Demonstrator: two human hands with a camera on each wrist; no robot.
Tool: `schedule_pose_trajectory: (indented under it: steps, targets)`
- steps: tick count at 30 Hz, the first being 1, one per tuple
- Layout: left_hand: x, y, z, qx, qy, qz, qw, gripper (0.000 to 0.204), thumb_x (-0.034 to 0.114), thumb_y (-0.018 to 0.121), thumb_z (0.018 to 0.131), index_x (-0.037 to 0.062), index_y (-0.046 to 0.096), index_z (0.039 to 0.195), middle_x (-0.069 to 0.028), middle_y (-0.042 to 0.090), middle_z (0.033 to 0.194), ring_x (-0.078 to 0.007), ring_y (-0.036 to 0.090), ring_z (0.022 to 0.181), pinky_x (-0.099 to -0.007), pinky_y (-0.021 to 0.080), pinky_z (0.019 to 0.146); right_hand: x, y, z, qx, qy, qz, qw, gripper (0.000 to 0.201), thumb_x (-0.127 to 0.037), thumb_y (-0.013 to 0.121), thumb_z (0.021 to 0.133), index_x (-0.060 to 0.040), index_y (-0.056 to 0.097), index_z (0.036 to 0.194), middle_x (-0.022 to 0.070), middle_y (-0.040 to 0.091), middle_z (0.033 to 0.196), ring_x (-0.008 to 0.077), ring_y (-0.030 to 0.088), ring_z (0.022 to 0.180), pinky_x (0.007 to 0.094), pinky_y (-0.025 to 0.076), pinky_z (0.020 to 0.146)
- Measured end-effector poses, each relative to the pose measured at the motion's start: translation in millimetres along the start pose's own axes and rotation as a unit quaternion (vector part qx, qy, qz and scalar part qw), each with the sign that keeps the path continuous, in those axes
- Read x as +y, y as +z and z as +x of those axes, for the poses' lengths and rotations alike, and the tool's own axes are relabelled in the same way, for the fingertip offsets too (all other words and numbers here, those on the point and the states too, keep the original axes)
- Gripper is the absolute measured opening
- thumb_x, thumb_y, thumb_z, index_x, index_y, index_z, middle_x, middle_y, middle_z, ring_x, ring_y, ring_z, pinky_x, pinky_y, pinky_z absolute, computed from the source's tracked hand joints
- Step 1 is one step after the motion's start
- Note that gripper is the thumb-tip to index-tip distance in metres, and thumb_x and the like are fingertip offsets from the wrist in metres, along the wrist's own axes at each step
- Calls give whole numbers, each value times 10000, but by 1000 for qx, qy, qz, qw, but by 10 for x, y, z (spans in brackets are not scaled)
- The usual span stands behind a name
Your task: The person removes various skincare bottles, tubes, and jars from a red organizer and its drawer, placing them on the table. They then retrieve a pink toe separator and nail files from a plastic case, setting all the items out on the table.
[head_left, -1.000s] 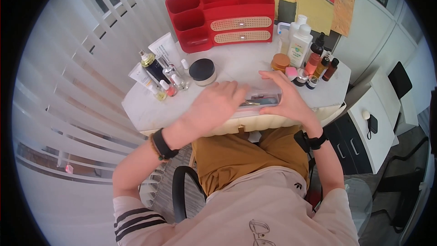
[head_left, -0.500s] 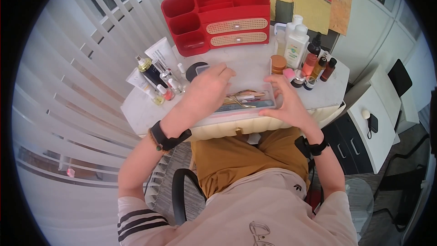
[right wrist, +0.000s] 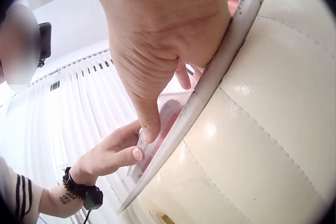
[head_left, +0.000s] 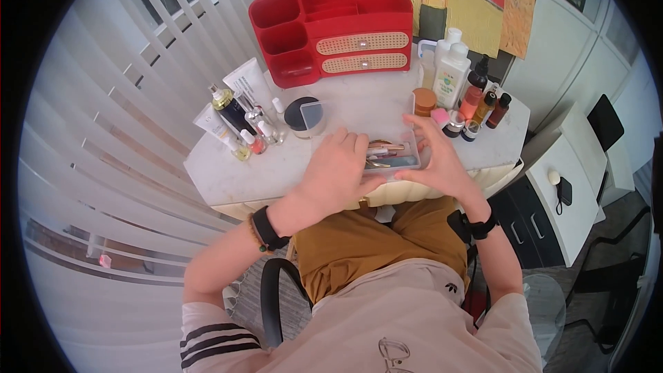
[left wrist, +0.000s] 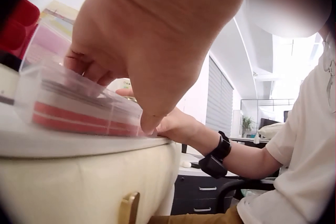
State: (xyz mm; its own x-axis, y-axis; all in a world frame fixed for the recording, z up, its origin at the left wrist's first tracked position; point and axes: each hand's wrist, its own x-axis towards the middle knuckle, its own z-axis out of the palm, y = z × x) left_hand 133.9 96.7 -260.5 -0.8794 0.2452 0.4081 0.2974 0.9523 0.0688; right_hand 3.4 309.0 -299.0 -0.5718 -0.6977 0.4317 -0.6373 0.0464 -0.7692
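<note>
A clear plastic box (head_left: 414,159) lies at the table's front edge, its transparent lid (head_left: 373,116) raised at the back. Inside are gold-coloured metal tools (head_left: 378,145) and a flat blue-grey piece (head_left: 400,161). My left hand (head_left: 333,169) covers the box's left part; its bent fingers dip inside while the thumb (left wrist: 149,123) lies along the front wall. What those fingertips touch is hidden. At the right end, my right hand (head_left: 442,159) grips the box, thumb in front and fingers at the back corner. Red and white layers (left wrist: 79,121) show through the wall.
Behind stands a red organizer (head_left: 331,27) with two woven-front drawers. A black-lidded jar (head_left: 302,116), tubes and small bottles (head_left: 255,139) are on the left. White bottles (head_left: 451,76), an orange-lidded jar (head_left: 424,100) and dark bottles (head_left: 498,107) crowd the right.
The lid has swung up and back, uncovering the tools. My left hand has come down from above the box to its left part. My right hand stays at the right end.
</note>
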Motion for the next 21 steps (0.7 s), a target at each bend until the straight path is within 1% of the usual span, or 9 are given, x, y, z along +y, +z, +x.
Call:
schedule_pose_trajectory:
  steps: [2,7,12,14,19,21]
  targets:
    - [22,62,-16,1,-8,2,1000,601,347,830,767,-60,567,1122,-205,580,977,-376,551,973,-456,475,864,14,4,4,4,-14,-14,1000,952,-221,931,674,-75,457,1486,128,533,1329,280,561,1142,355,507,866]
    - [62,82,-10,1,-21,15,1000,570,345,824,778,-54,573,1099,-197,563,987,-371,543,968,-452,469,856,41,12,8,5,-16,-10,1000,963,-216,941,657,-79,463,1481,123,540,1327,276,560,1148,356,507,869]
    - [80,132,-19,9,-37,15,999,552,341,825,792,-71,579,1066,-203,548,985,-374,544,960,-451,472,851,32,-16,7,1,-14,4,1000,970,-209,948,645,-82,467,1477,113,545,1325,269,561,1153,354,505,871]
    - [70,172,-31,11,-42,11,999,553,339,825,795,-73,575,1067,-206,547,989,-377,547,961,-454,475,848,37,-23,2,-11,5,14,1000,1006,-229,954,641,-72,448,1496,91,538,1410,234,562,1173,348,478,925]
    - [117,213,-67,31,-64,3,997,558,339,824,802,-75,566,1073,-207,543,1002,-384,553,965,-465,483,841,56,-21,-5,-9,2,14,1000,1023,-237,957,639,-66,441,1507,96,530,1446,228,565,1181,349,476,934]
    - [135,222,-82,38,-76,0,996,552,340,826,801,-61,567,1078,-196,547,1015,-380,555,973,-469,476,840,45,-20,-7,-11,7,18,1000,1030,-240,958,638,-64,439,1510,98,529,1453,228,566,1181,349,474,937]
